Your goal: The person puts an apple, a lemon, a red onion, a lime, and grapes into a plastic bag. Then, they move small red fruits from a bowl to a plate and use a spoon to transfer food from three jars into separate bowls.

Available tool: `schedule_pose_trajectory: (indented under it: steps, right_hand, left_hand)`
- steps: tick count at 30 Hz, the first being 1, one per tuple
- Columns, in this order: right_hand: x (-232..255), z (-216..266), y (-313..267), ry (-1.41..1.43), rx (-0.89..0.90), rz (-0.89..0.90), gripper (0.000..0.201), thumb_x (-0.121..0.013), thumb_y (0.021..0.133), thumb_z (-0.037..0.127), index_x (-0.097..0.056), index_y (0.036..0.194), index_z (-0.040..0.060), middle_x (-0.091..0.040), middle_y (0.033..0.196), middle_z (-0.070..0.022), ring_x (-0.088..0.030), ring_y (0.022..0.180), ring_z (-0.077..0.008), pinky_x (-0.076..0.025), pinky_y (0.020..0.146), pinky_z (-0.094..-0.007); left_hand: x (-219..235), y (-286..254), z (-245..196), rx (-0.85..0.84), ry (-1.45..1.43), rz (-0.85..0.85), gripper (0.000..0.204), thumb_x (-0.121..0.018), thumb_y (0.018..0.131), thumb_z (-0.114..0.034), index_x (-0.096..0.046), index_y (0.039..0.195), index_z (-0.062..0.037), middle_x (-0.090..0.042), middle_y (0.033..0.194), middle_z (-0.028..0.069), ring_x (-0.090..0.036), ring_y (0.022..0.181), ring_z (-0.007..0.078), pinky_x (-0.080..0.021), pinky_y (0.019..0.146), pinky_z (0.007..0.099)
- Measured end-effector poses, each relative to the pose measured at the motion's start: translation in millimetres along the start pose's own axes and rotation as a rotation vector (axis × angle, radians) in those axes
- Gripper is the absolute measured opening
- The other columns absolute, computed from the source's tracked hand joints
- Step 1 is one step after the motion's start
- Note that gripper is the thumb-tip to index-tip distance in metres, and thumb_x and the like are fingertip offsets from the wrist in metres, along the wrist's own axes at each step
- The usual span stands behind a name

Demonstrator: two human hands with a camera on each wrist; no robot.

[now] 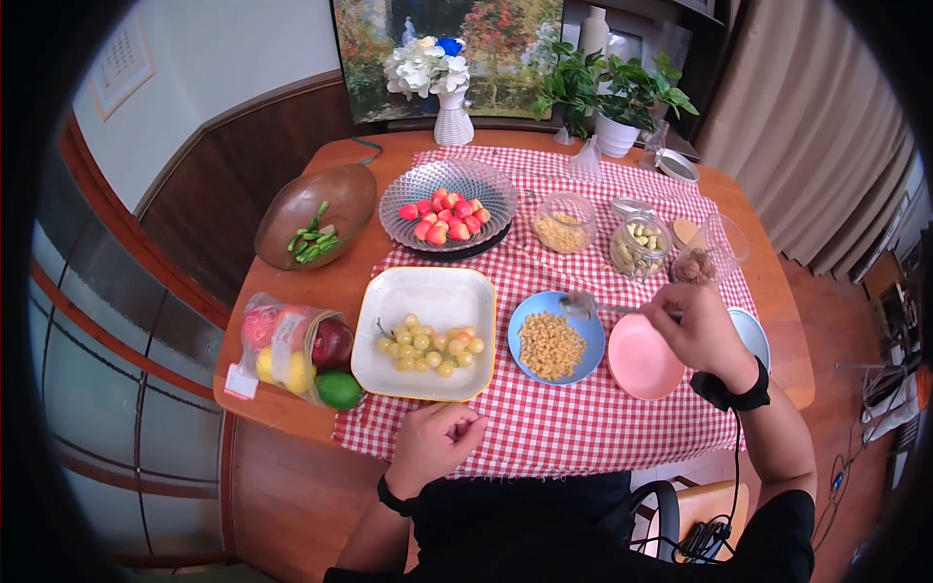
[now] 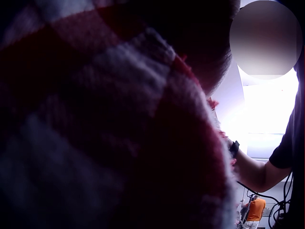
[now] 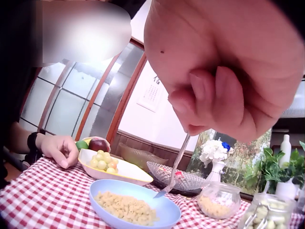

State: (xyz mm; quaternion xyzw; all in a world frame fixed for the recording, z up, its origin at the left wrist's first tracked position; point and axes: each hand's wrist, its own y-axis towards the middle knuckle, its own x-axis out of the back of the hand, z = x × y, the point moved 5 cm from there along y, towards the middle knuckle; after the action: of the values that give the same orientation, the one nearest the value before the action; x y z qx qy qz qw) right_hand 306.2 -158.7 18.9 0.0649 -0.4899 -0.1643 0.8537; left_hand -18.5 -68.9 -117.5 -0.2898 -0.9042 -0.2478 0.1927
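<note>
Spooning from the blue plate [image 1: 573,361] appears to be the step in hand.

Head view: right hand [image 1: 698,328], right of centre, has its fingers curled round the handle of a metal spoon [image 1: 581,305]. The spoon's bowl sits over the plate's upper rim, just above the heap of macaroni [image 1: 549,345]. The pink plate [image 1: 641,364] lies just below that hand. Left hand [image 1: 434,439], lower centre, rests loosely curled on the checked cloth [image 1: 564,428], holding nothing.

Left wrist view: lens is pressed against red-and-white cloth; no hand detail legible.

Right wrist view: fingers pinch the spoon handle at top; spoon tip meets the blue plate's far rim at centre bottom.

Judgement: next move calls for dipping the bowl into the heap and lifting level.
</note>
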Motion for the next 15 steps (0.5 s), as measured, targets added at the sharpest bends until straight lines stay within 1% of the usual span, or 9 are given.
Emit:
schedule_pose_trajectory:
  steps: [1,2,4,5,7,11,13,14,15]
  right_hand:
    - [4.0,1.8,7.2,0.005,0.023,-0.059,0.02,-0.072,0.092,0.011,-0.072,0.083,-0.0059,-0.066,0.065,-0.0172,-0.063,0.056,-0.0237,-0.048,0.056,-0.0361]
    - [5.9,4.6,16.0,0.004,0.026,-0.059,0.02,-0.072,0.092,0.011,-0.072,0.083,-0.0059,-0.066,0.065,-0.0172,-0.063,0.056,-0.0237,-0.048,0.056,-0.0361]
    - [17.3,1.7,34.1,-0.056,-0.142,-0.172,0.022,-0.071,0.095,0.013,-0.071,0.085,-0.007,-0.067,0.068,-0.0165,-0.064,0.062,-0.0188,-0.051,0.06,-0.0336]
    - [16.8,-3.8,45.8,-0.059,-0.141,-0.173,0.022,-0.071,0.095,0.013,-0.071,0.085,-0.007,-0.067,0.068,-0.0165,-0.064,0.062,-0.0188,-0.051,0.06,-0.0336]
    - [13.6,-21.1,71.3,-0.14,-0.039,-0.356,0.025,-0.072,0.09,0.019,-0.073,0.082,-0.0047,-0.069,0.072,-0.0234,-0.069,0.064,-0.0359,-0.053,0.061,-0.0422]
    - [-7.5,-49.1,122.0,-0.156,-0.017,-0.308,0.024,-0.072,0.086,0.02,-0.074,0.081,-0.0042,-0.07,0.075,-0.0247,-0.07,0.068,-0.0401,-0.056,0.067,-0.0455]
    - [-23.9,-66.2,144.7,-0.249,-0.108,-0.168,0.024,-0.071,0.084,0.019,-0.074,0.081,-0.0044,-0.07,0.077,-0.0253,-0.071,0.072,-0.041,-0.057,0.072,-0.0466]
    - [-30.9,-74.7,154.4,-0.248,-0.103,-0.167,0.024,-0.071,0.084,0.019,-0.074,0.081,-0.0044,-0.07,0.077,-0.0253,-0.071,0.072,-0.041,-0.057,0.072,-0.0466]
    - [-39.2,-80.4,163.0,-0.279,-0.095,-0.128,0.023,-0.071,0.083,0.019,-0.075,0.082,-0.0044,-0.071,0.079,-0.0263,-0.071,0.074,-0.0416,-0.057,0.074,-0.0471]
  left_hand:
    - [0.1,-0.2,-0.1,0.005,-0.009,0.001,0.018,-0.082,0.088,-0.01,-0.067,0.08,-0.0035,-0.058,0.061,0.0024,-0.051,0.049,0.0083,-0.038,0.047,0.0261]
    - [0.6,-0.3,-0.1,0.005,-0.009,-0.002,0.018,-0.082,0.088,-0.01,-0.067,0.08,-0.0035,-0.058,0.061,0.0024,-0.051,0.049,0.0083,-0.038,0.047,0.0261]
    - [0.4,-0.2,0.3,0.003,-0.017,0.005,0.017,-0.081,0.088,-0.01,-0.067,0.08,-0.0034,-0.059,0.061,0.0027,-0.051,0.049,0.0084,-0.039,0.047,0.0263]
    - [0.3,-0.2,0.6,0.002,-0.019,0.003,0.017,-0.081,0.088,-0.01,-0.067,0.08,-0.0034,-0.059,0.061,0.0027,-0.051,0.049,0.0084,-0.039,0.047,0.0263]
    - [0.1,-0.5,1.2,-0.002,-0.033,0.0,0.017,-0.082,0.088,-0.01,-0.067,0.08,-0.0033,-0.059,0.062,0.0029,-0.051,0.049,0.0088,-0.039,0.047,0.0264]
    - [3.6,-0.4,0.1,0.001,-0.012,-0.007,0.017,-0.082,0.088,-0.01,-0.068,0.08,-0.0032,-0.059,0.062,0.0029,-0.052,0.049,0.0094,-0.04,0.048,0.0265]
    - [3.5,-0.7,1.3,0.022,0.003,0.041,0.015,-0.08,0.089,-0.015,-0.069,0.084,-0.0054,-0.067,0.069,0.0055,-0.064,0.055,0.0145,-0.049,0.052,0.0294]
    - [3.5,-0.9,2.4,0.023,0.005,0.036,0.015,-0.08,0.089,-0.015,-0.069,0.084,-0.0054,-0.067,0.069,0.0055,-0.064,0.055,0.0145,-0.049,0.052,0.0294]
    - [2.8,-0.9,2.7,0.002,-0.006,0.019,0.016,-0.081,0.088,-0.013,-0.069,0.083,-0.0045,-0.064,0.066,0.0042,-0.059,0.052,0.0122,-0.045,0.05,0.0281]
